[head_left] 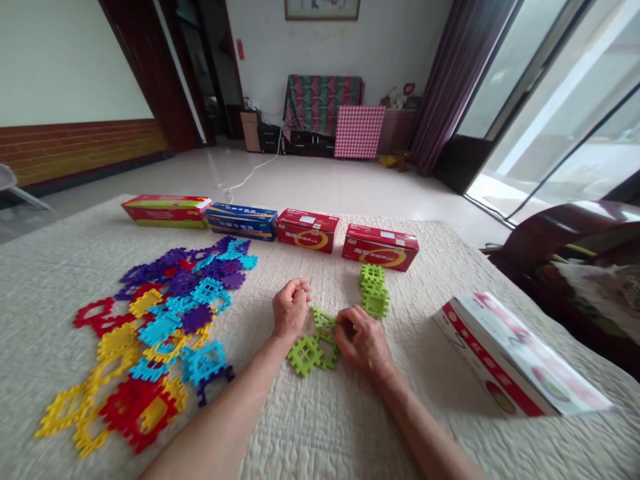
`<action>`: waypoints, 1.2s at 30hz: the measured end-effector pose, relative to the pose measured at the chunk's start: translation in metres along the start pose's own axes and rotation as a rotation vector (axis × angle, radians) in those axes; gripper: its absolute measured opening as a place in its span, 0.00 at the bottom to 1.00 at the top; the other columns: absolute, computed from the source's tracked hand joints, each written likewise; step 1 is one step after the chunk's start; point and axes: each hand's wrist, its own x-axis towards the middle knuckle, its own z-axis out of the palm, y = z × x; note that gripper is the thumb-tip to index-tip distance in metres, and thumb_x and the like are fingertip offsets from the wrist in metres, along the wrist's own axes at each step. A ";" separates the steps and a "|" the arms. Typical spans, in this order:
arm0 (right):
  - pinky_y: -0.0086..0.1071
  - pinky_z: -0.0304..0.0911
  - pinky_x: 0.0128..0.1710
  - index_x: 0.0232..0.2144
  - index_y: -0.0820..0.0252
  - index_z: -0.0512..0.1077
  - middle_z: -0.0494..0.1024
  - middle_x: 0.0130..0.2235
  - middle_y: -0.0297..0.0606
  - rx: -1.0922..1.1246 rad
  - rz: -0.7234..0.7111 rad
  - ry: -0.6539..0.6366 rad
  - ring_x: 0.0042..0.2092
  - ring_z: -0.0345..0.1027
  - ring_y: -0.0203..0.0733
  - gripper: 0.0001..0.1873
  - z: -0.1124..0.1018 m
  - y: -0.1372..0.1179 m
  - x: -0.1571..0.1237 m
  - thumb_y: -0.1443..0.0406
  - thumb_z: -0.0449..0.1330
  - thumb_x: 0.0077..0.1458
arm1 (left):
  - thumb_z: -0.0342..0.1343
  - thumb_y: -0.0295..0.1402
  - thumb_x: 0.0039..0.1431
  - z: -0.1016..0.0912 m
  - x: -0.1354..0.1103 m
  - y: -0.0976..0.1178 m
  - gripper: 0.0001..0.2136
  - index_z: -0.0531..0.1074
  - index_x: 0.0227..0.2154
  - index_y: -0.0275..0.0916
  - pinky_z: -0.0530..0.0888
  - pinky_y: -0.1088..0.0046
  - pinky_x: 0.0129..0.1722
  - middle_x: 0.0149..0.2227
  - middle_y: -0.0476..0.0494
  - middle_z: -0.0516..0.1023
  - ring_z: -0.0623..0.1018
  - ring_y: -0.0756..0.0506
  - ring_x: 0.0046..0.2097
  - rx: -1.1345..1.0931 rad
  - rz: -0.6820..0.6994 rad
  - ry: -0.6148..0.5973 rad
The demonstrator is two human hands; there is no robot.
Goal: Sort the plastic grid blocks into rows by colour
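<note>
My left hand (291, 307) hovers above the bedspread with its fingers curled together; whatever may be inside them is hidden. My right hand (364, 339) pinches the edge of a green triangular interlocking plastic piece (323, 319). Just below that lie a green lattice square (305, 355) and a green open-frame piece (329, 351), touching or overlapping each other. Beyond my right hand stands a joined group of green interlocking pieces (374, 291). To the left spreads a loose heap of yellow, red, blue and purple interlocking pieces (160, 328).
A row holds a red-and-green box (167, 211), a blue box (241, 221), a red box (307, 231) and another red box (380, 247). A white-and-red carton (515, 357) lies at the right on the cream quilted bedspread (415, 373).
</note>
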 end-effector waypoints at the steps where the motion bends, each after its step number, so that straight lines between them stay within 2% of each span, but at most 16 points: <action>1: 0.27 0.56 0.29 0.27 0.58 0.65 0.66 0.28 0.31 0.005 0.003 0.008 0.28 0.62 0.34 0.06 0.000 0.000 0.000 0.73 0.53 0.48 | 0.46 0.30 0.51 0.000 0.000 0.000 0.13 0.74 0.36 0.37 0.72 0.77 0.29 0.30 0.48 0.77 0.76 0.51 0.27 0.009 0.004 0.000; 10: 0.27 0.58 0.29 0.29 0.59 0.67 0.67 0.29 0.32 0.038 0.030 0.107 0.28 0.63 0.33 0.04 -0.001 0.003 -0.001 0.71 0.54 0.53 | 0.46 0.28 0.53 0.001 -0.007 0.006 0.13 0.75 0.36 0.38 0.73 0.76 0.30 0.31 0.47 0.79 0.78 0.50 0.27 0.107 0.070 -0.049; 17: 0.27 0.57 0.28 0.27 0.59 0.67 0.67 0.27 0.32 -0.037 0.065 0.087 0.27 0.62 0.34 0.05 -0.003 -0.002 -0.003 0.71 0.55 0.53 | 0.46 0.26 0.54 0.000 -0.005 -0.002 0.14 0.76 0.35 0.39 0.74 0.71 0.39 0.32 0.45 0.81 0.80 0.46 0.35 0.208 0.183 -0.130; 26: 0.27 0.57 0.29 0.28 0.59 0.66 0.67 0.28 0.32 -0.106 0.060 0.065 0.28 0.62 0.33 0.05 -0.002 -0.003 -0.003 0.73 0.54 0.53 | 0.47 0.25 0.53 0.000 -0.006 0.000 0.13 0.77 0.34 0.40 0.74 0.70 0.43 0.35 0.44 0.81 0.80 0.45 0.39 0.193 0.282 -0.162; 28: 0.28 0.57 0.29 0.29 0.59 0.66 0.68 0.29 0.33 -0.114 0.057 0.041 0.28 0.62 0.33 0.05 -0.003 -0.005 -0.003 0.72 0.54 0.54 | 0.47 0.25 0.53 -0.001 -0.006 0.000 0.13 0.77 0.35 0.40 0.74 0.70 0.43 0.36 0.44 0.81 0.80 0.45 0.39 0.188 0.256 -0.163; 33: 0.30 0.60 0.31 0.34 0.58 0.69 0.69 0.31 0.35 -0.085 -0.016 0.027 0.30 0.63 0.36 0.04 -0.012 -0.016 -0.006 0.69 0.54 0.56 | 0.45 0.27 0.54 -0.004 -0.001 0.003 0.14 0.76 0.37 0.38 0.74 0.73 0.35 0.34 0.45 0.81 0.80 0.47 0.32 0.100 0.041 -0.142; 36: 0.33 0.63 0.34 0.35 0.57 0.69 0.71 0.34 0.38 -0.023 -0.095 -0.087 0.34 0.66 0.38 0.05 -0.015 -0.029 -0.009 0.69 0.55 0.54 | 0.45 0.28 0.54 -0.004 0.001 0.005 0.13 0.75 0.36 0.38 0.74 0.74 0.33 0.33 0.46 0.80 0.79 0.48 0.31 0.057 -0.022 -0.114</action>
